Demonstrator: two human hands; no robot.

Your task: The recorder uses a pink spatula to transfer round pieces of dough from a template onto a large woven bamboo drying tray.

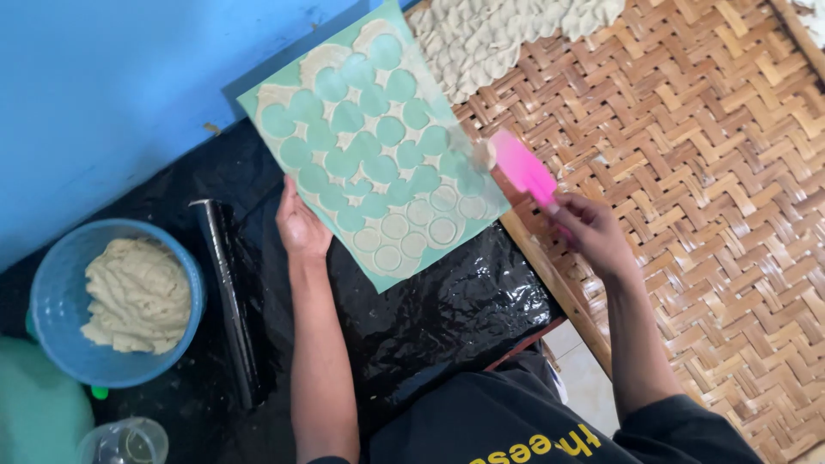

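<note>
The right hand (593, 230), right of centre in the frame, is clenched on the handle of a pink scraper (524, 167), whose blade meets the right edge of a green sheet (378, 146). The left hand (301, 225) props that sheet from beneath at its lower left edge, thumb on top, holding it tilted at the frame's centre. Thin dough (322, 60) rolled on the sheet is stamped into rounds (395, 225); most have gone, leaving a lacy web, with a few discs left near the lower corner. The sheet looks light and flexible, best supported flat from below; the discs appear soft, sticky and easily torn, so lifting at their edges seems wise. Beyond the blade lies a woven mat (687, 172) with pale pieces (490, 30) at the top. At lower left sit a blue bowl (51, 283) of dough and a dark roller (228, 292).
</note>
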